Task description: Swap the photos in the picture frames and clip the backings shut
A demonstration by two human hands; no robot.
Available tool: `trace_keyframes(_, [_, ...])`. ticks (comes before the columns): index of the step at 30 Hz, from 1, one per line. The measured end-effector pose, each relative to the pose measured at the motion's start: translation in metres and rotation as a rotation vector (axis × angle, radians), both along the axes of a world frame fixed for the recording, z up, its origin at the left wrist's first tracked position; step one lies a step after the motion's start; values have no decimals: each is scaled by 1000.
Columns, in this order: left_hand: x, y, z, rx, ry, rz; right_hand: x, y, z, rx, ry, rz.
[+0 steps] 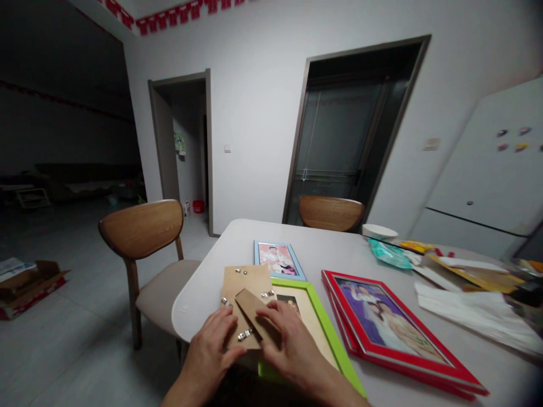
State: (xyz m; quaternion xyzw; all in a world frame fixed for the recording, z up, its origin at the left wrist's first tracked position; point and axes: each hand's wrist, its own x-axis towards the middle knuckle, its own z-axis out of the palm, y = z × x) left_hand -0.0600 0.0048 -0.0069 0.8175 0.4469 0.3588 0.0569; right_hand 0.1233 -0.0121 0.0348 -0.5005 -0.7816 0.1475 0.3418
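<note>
Head view: your brown board (237,285) is over the tabletop (335,254) near its edge, in front of part of the green frame (332,328). Your left hand (212,336) has its fingers bent around the board's lower left corner; your right hand (288,339) has slightly parted fingers closed on its stand (252,305). Beyond is the blue frame (298,263); stacked red frames (345,308) lie to your right.
</note>
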Motion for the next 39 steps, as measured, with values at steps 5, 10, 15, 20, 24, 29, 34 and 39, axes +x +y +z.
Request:
trace_keyframes(5, [53, -10, 4, -111, 50, -142, 57, -17, -2, -152, -34, -96])
trace_keyframes(10, [81, -12, 2, -219, 101, -227, 93, -21, -15, -222, -47, -229])
trace_keyframes(15, [84, -12, 2, -233, 148, -220, 96, -17, -25, -199, -69, -231])
trace_keyframes(20, [79, -13, 2, -248, 128, -206, 81, -18, -42, -123, -161, -224])
trace_keyframes(24, [71, -13, 2, -275, 117, -255, 77, -18, -52, -36, -220, -253])
trace_keyframes(29, [63, -14, 2, -316, 159, -267, 82, -10, -48, -31, -270, -223])
trace_keyframes(34, [62, -13, 1, -299, 154, -265, 85, 10, -39, -17, -391, -351])
trace_keyframes(39, [63, -13, -6, -265, 119, -247, 83, 18, -34, -68, -418, -329])
